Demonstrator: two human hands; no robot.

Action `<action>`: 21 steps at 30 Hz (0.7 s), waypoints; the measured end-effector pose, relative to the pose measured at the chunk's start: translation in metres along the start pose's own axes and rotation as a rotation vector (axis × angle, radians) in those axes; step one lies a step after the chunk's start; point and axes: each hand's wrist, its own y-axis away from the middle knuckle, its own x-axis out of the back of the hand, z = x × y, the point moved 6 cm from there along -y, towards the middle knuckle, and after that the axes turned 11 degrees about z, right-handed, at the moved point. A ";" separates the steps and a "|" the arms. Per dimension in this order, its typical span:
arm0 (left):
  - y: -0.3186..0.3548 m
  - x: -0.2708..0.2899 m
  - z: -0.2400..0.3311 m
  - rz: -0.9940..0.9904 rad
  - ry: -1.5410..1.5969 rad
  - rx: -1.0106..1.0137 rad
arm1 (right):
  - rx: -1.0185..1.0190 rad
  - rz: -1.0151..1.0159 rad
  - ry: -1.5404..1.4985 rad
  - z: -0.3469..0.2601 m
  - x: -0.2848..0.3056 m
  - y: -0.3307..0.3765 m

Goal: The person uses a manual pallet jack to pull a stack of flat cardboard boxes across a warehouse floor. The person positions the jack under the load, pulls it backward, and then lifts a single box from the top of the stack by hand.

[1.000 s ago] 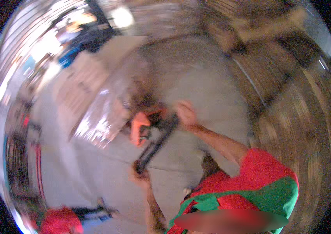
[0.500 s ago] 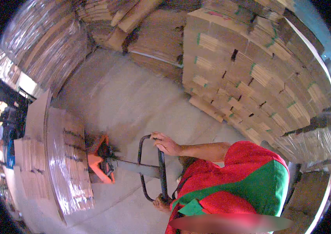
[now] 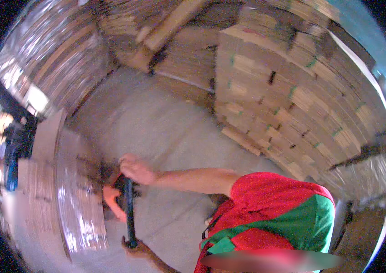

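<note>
The black handle (image 3: 129, 211) of a pallet jack is between my two hands, stretched away from my body. My right hand (image 3: 137, 169) is closed over the handle's upper end in the picture, blurred by motion. At its lower end my left hand (image 3: 134, 248) grips the bar, with the fingers partly hidden. Past the handle shows the jack's orange base (image 3: 113, 198), beside a stack of flat cardboard (image 3: 83, 200) in clear wrap. The jack's forks are not visible.
A tall stack of bundled flat cardboard (image 3: 288, 100) stands on the right. Wrapped cardboard (image 3: 61, 59) rises at the upper left, and more cardboard (image 3: 184, 54) lies at the far end. Concrete floor (image 3: 165, 118) runs between. A blurred person (image 3: 11, 150) is at the left edge.
Both hands have moved left with the handle, away from my body and over the orange base. My arms are now stretched out further. The view has shifted slightly and blurred.
</note>
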 end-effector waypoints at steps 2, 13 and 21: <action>0.030 0.003 -0.012 0.070 0.240 -0.011 | 0.100 0.112 -0.154 -0.006 0.018 0.021; 0.216 0.016 0.031 -0.472 0.158 -0.270 | -0.415 0.051 -0.079 0.031 0.138 0.193; 0.110 -0.017 -0.016 -0.379 0.026 -0.180 | -0.016 -0.004 0.164 0.042 0.048 0.102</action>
